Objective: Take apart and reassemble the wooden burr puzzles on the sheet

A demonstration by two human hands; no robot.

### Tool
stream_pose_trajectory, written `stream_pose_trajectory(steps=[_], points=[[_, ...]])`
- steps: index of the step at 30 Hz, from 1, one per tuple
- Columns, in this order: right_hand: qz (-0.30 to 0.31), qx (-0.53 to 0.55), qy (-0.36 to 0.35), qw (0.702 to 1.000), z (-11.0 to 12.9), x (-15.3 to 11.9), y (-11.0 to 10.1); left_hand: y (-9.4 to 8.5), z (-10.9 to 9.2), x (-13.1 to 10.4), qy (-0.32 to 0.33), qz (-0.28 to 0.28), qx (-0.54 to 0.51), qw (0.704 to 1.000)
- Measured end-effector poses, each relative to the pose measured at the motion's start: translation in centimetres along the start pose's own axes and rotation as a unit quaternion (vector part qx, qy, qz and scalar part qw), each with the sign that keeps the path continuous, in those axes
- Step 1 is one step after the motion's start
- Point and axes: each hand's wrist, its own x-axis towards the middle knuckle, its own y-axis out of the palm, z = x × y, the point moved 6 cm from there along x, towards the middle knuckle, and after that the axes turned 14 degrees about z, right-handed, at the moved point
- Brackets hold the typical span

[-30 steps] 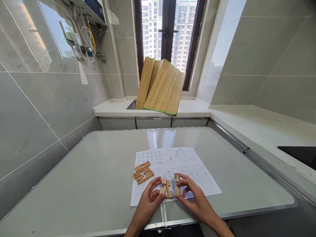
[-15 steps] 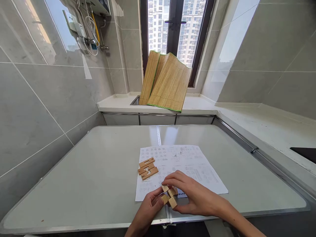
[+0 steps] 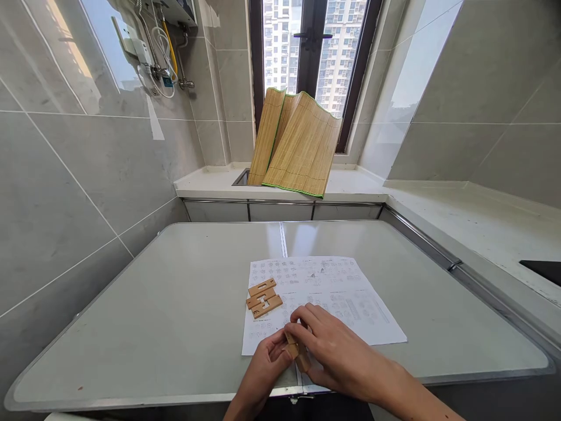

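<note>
A small puzzle of interlocking wooden blocks [image 3: 300, 358] is held between both hands above the table's near edge. From the left, my left hand [image 3: 268, 361] pinches it with thumb and fingers. My right hand [image 3: 331, 345] wraps over it from the right, its fingers covering much of the wood. Beyond the hands, several flat wooden pieces with cut-out slots [image 3: 263, 298] lie side by side on a printed sheet [image 3: 324, 275]. Small diagrams cover the white paper.
The pale folding table [image 3: 184, 304] has a seam down its middle and a metal rim. A bamboo mat [image 3: 302, 146] leans by the window on the white counter [image 3: 210, 182]. Tiled walls flank both sides; pipes and cables [image 3: 164, 52] hang at upper left.
My right hand's fingers have curled further over the wooden block puzzle, hiding more of it. The blocks appear turned. The flat pieces and sheet stay put; the view shifts slightly.
</note>
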Motion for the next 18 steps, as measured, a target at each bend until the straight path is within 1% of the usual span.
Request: stream_pose_trajectory(steps=[3,6,9,13,15,18], points=[[-0.012,-0.013,0.002,1.0,0.2,0.0,-0.1,0.1,-0.1,0.0,0.003,0.002,-0.011,1.0],[-0.027,0.001,-0.004,1.0,0.0,0.0,0.0,0.2,-0.1,0.0,0.0,0.007,-0.018,1.0],[-0.044,0.039,-0.014,0.998,-0.4,-0.2,0.3,0.3,-0.3,-0.1,0.0,0.01,-0.018,1.0],[-0.071,0.121,-0.041,0.989,-0.9,-0.4,1.0,0.3,-0.4,-0.1,-0.004,0.012,-0.014,1.0],[-0.061,0.167,-0.051,0.983,-1.0,-0.4,1.4,0.3,-0.4,-0.2,-0.004,0.01,-0.012,1.0],[-0.033,0.218,-0.039,0.975,-1.3,-0.2,1.7,0.4,-0.2,-0.3,0.001,0.013,-0.024,1.0]])
